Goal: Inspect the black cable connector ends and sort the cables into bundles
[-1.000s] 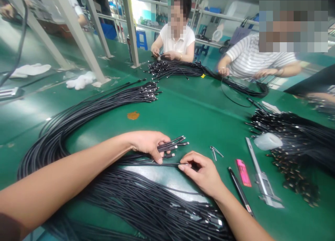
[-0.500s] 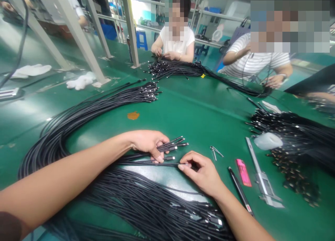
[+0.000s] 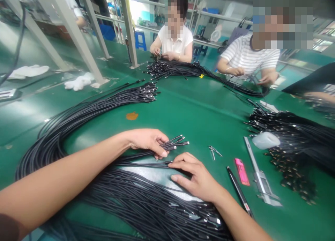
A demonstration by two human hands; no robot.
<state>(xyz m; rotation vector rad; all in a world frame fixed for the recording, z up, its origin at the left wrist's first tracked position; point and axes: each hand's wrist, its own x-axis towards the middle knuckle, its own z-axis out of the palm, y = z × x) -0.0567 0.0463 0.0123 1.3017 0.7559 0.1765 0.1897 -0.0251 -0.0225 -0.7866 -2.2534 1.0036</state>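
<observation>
Gripping a small bunch of black cables [image 3: 169,147] in the left hand [image 3: 146,140], fingers [image 3: 159,151] curled closed around them, with metal connector tips poking out just past the fingertips. Resting the right hand [image 3: 196,180] just beside that bunch, fingers spread and not pinching, index finger lying on a single loose cable [image 3: 157,163]. Beneath both hands, a heaped pile of black cables [image 3: 154,202] on the green table [image 3: 199,112]. Just right of the hands, small metal tweezers [image 3: 213,151], a black pen [image 3: 238,188], a pink lighter [image 3: 242,171] and a steel caliper [image 3: 260,174], near a translucent plastic bottle [image 3: 265,140] and a dense cable heap [image 3: 288,129]. Farther left, a long coiled cable bundle [image 3: 78,124]. Across the table, two co-workers, one in a white shirt [image 3: 175,42], one in a striped shirt [image 3: 248,56], handling more cables.
</observation>
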